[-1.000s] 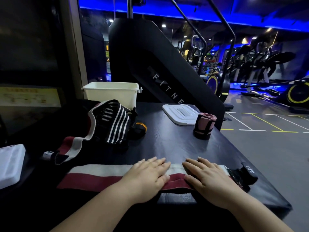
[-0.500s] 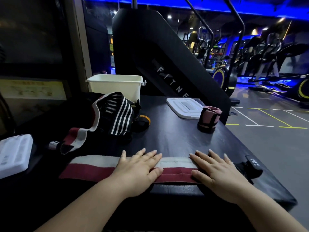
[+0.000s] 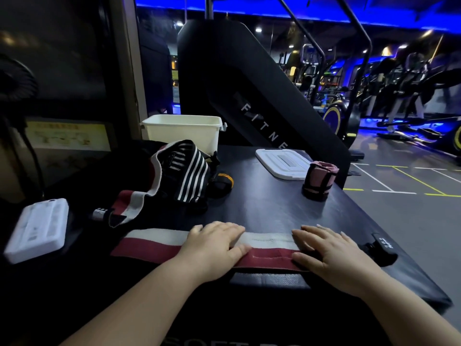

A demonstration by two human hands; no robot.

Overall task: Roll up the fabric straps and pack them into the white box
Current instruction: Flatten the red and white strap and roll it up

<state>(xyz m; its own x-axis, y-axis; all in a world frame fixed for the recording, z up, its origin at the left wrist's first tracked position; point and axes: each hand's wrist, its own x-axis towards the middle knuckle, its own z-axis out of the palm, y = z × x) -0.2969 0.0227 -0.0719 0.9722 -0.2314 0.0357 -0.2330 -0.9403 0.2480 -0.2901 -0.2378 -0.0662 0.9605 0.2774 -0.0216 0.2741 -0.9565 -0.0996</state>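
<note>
Maroon and white webbing, the strap [image 3: 269, 248] lay flat along the near edge of the black padded table [image 3: 262, 208], running from nine o'clock to three o'clock in front of us. Our left hand [image 3: 214, 243] and our right hand [image 3: 334, 253] both rested on it palm down, with the fingers straight and close together. They gripped nothing and only pressed the band to the pad, which we judged was meant to smooth it and stop it creeping before any rolling. A bare stretch of strap showed between the two hands. Its black tab end [image 3: 381, 245] stuck out past our right hand at three o'clock and looked the likely place to start the roll, though we could not tell how it fastened. The white box [image 3: 182, 133] stood open at eleven o'clock on the far side. Its lid [image 3: 282, 163] lay flat at one o'clock, presumably set aside to keep the mouth free. A pink and black rolled strap [image 3: 319, 181] stood on end at two o'clock, just beside the lid and outside the box. At ten o'clock a heap of loose straps [image 3: 189, 171], striped black and white with another maroon one, waited between us and the box. The box wall hid whatever was inside, so we judged the work to be at an early stage.
</note>
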